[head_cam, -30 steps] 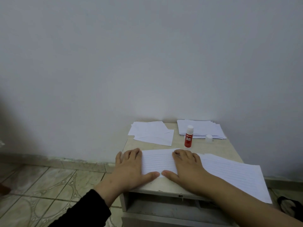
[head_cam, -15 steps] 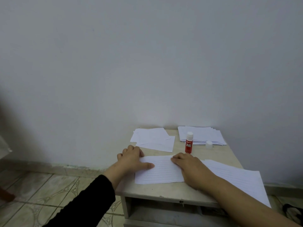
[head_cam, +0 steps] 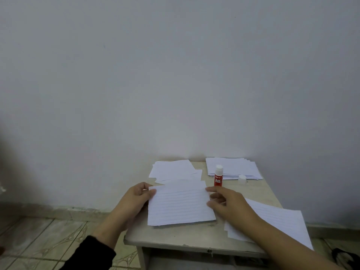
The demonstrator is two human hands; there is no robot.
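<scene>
A folded sheet of lined white paper [head_cam: 180,205] is raised a little off the small beige table [head_cam: 175,236], its far edge lifted. My left hand [head_cam: 136,199] pinches its left edge between thumb and fingers. My right hand [head_cam: 227,203] holds its right edge with curled fingertips. A red glue stick [head_cam: 218,176] stands upright just behind the sheet, and its white cap [head_cam: 242,179] lies to the right of it.
Loose white sheets [head_cam: 173,169] lie at the back left of the table and a neat stack of paper [head_cam: 232,168] at the back right. A lined sheet [head_cam: 272,221] lies under my right forearm. The wall rises directly behind; tiled floor [head_cam: 48,240] lies to the left.
Both hands went from pressing flat on the folded sheet to taking hold of its side edges and lifting it. The camera view tilted and shifted slightly.
</scene>
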